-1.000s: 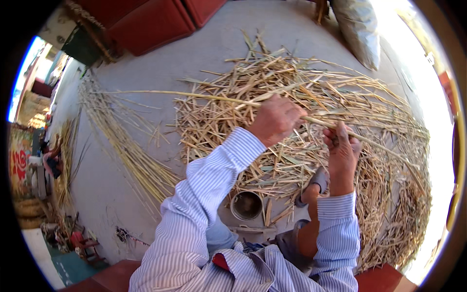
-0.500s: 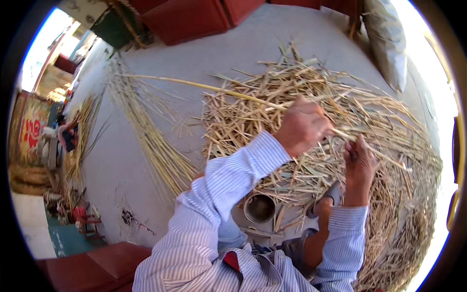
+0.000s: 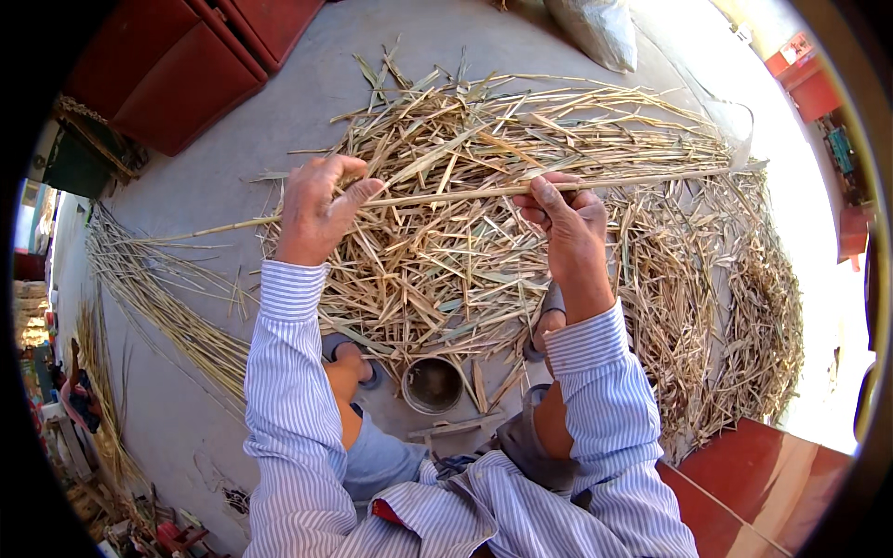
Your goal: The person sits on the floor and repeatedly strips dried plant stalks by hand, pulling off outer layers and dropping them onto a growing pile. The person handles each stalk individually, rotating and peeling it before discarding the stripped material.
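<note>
A long thin pale reed stalk (image 3: 446, 196) stretches across in front of me, off the floor. My right hand (image 3: 569, 219) pinches it between thumb and fingertips. At its left part, my left hand (image 3: 319, 206) is loosely curled round the stalk, thumb and forefinger apart; the other fingers are partly hidden. Below both hands lies a wide heap of dry leaf sheaths and straw (image 3: 437, 270). A bundle of long thin stalks (image 3: 191, 321) is spread on the floor to the left.
A round metal bowl (image 3: 433, 385) stands between my feet, beside a low wooden piece (image 3: 458, 427). Red seats (image 3: 172, 70) stand at the far left, and a pale sack (image 3: 595, 33) at the far edge. Red panels (image 3: 735, 474) lie near right. A person (image 3: 82, 400) is at far left.
The view has turned to the right. My left hand has moved left along the stalk, away from my right hand, and its thumb and forefinger have spread. The right hand still pinches the stalk.
</note>
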Motion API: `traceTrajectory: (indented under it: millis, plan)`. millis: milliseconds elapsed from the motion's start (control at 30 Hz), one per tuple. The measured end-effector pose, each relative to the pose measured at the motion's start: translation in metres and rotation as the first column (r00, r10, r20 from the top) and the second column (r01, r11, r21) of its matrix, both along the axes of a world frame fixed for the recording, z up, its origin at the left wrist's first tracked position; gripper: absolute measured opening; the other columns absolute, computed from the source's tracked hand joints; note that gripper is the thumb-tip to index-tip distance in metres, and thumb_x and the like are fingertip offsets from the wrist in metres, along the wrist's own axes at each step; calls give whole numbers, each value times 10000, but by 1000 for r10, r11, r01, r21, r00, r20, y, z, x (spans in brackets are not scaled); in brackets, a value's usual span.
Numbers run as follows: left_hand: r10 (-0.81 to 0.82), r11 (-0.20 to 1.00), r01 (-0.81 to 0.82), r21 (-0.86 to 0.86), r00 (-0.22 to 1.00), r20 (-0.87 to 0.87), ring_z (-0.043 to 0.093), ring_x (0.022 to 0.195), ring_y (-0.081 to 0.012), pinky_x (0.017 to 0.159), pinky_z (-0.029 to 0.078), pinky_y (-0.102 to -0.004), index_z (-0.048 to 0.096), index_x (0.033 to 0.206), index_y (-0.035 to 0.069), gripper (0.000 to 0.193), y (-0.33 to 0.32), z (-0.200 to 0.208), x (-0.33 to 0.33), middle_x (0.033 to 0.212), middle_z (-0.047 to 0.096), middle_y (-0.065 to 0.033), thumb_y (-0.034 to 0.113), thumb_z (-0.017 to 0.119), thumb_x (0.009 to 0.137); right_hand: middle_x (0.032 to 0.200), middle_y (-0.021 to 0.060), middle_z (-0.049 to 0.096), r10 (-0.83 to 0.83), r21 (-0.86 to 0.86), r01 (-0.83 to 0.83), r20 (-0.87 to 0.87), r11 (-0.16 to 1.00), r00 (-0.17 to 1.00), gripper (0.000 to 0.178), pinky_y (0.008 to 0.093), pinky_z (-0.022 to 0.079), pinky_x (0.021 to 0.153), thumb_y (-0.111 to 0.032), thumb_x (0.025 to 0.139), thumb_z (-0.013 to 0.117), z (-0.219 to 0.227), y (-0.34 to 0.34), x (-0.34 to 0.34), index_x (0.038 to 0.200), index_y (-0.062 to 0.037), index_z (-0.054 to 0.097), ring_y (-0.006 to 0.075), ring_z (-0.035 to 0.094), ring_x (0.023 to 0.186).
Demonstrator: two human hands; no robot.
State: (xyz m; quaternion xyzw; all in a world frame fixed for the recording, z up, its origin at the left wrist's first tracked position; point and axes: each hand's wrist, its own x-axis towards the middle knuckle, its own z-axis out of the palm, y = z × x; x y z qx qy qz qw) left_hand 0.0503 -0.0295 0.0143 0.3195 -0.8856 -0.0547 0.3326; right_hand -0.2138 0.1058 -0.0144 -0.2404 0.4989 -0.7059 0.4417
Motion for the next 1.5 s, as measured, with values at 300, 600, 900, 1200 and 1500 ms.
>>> traceTrajectory:
  millis: [300,600,900,1200,1500]
  plan:
    - [-38,450,235,862,969,-245,571,652,-68,581,450,-236,696,925,-10,196,11,-31,-14,752,683,-42,138,757,813,969,149,690,100,-106,-116,-146,988,984,141,284,583,773,-79,879,684,15,5,-1,958,9,607,193,683,882]
    - [104,505,328,798,895,-433,621,715,-88,625,498,-230,678,910,0,178,13,-37,-22,786,686,-49,62,778,776,1003,154,687,123,-117,-121,3,986,992,123,282,591,757,-106,921,630,17,13,-10,987,-4,611,211,693,902]
    - [387,741,259,620,589,-710,620,714,-89,690,507,-223,657,949,2,228,-19,-18,21,795,686,-60,142,767,808,926,150,692,-68,56,68,-1,996,998,232,253,586,666,-166,925,644,2,12,-19,1041,30,600,204,707,804]
    - [57,992,-53,116,998,-30,620,758,-238,729,440,-377,661,949,27,306,-1,-15,10,822,679,-91,318,692,859,839,140,685,-64,173,68,-26,983,998,285,226,570,594,-240,914,668,4,8,-19,1010,21,603,181,698,717]
    - [-58,973,32,227,992,108,578,679,-254,720,393,-369,679,822,66,150,3,-5,9,733,652,-58,173,753,748,893,149,684,85,76,-101,181,992,980,235,263,598,649,-214,941,625,0,-2,-5,996,12,597,208,699,805]
